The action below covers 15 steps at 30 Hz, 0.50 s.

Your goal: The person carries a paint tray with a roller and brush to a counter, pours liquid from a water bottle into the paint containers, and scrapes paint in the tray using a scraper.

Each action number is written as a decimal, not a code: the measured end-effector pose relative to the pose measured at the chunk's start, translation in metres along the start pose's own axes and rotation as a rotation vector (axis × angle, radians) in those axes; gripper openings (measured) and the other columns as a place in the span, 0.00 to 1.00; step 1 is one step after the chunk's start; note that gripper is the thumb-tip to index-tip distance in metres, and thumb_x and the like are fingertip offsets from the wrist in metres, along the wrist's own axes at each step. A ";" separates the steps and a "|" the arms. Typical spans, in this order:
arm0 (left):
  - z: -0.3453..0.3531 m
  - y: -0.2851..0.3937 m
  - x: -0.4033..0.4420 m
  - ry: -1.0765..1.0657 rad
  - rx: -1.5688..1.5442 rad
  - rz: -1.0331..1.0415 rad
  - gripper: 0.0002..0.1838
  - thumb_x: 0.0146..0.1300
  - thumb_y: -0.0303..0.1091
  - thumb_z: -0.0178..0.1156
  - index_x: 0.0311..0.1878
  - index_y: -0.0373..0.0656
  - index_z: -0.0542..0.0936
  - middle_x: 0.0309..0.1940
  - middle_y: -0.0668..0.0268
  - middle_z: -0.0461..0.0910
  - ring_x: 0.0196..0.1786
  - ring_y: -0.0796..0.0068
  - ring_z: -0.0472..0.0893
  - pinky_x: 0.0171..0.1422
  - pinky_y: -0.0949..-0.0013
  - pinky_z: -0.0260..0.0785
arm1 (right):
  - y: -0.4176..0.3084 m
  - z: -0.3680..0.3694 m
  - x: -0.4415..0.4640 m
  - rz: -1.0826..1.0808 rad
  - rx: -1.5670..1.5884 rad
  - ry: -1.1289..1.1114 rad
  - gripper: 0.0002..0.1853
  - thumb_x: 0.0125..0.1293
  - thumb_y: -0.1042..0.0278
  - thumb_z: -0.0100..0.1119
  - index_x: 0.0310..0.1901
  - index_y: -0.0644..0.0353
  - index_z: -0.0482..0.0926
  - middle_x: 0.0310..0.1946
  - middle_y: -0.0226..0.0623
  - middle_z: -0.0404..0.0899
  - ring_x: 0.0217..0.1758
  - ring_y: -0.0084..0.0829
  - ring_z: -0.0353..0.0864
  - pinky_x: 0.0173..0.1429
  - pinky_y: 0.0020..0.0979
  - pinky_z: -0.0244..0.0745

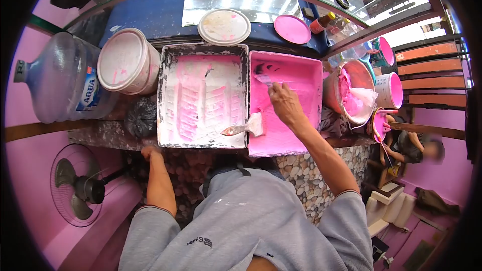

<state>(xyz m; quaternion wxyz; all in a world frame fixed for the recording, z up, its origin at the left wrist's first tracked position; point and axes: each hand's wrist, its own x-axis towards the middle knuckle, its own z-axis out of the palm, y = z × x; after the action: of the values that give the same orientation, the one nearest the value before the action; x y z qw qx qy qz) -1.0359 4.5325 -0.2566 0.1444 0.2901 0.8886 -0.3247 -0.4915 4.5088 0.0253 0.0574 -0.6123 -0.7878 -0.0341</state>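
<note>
My right hand (285, 101) is closed round a small tool with a pale blade (263, 77), held over the upper left of the pink paint tray (309, 70). Dark smears show in the pink beside the blade. A paintbrush (246, 127) lies across the rim between the pink tray and the white tray (203, 47), its pale bristles over the pink side. Pink streaks mark the white tray's ridged bottom. My left hand (149, 151) is at the bench edge below the white tray's lower left corner; its fingers are too small and unclear to make out.
Left are a large water bottle (63, 80), a lidded bucket (148, 65) and a black bag (142, 118). A fan (90, 188) stands lower left. A bucket with pink contents (334, 90) is on the right, lids (224, 27) lie behind. A person (409, 145) sits far right.
</note>
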 end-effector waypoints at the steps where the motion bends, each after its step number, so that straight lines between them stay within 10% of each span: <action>1: 0.000 -0.001 0.000 0.002 0.017 0.005 0.15 0.56 0.45 0.56 0.45 0.52 0.79 0.42 0.73 0.80 0.44 0.74 0.79 0.43 0.65 0.74 | 0.005 0.001 0.005 0.033 0.011 0.042 0.06 0.54 0.78 0.49 0.32 0.69 0.76 0.37 0.43 0.71 0.38 0.38 0.75 0.35 0.35 0.78; 15: -0.003 -0.002 0.007 0.032 0.218 0.054 0.13 0.53 0.47 0.60 0.41 0.58 0.82 0.40 0.77 0.80 0.43 0.78 0.79 0.38 0.67 0.75 | 0.034 0.006 -0.024 0.182 -0.052 0.007 0.09 0.52 0.79 0.49 0.36 0.70 0.74 0.36 0.43 0.72 0.38 0.40 0.75 0.34 0.35 0.79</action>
<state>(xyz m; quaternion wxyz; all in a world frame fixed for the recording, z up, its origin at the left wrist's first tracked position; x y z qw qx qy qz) -1.0429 4.5359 -0.2566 0.1064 0.3329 0.8420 -0.4109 -0.4529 4.4950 0.0155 0.0474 -0.6825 -0.7275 -0.0514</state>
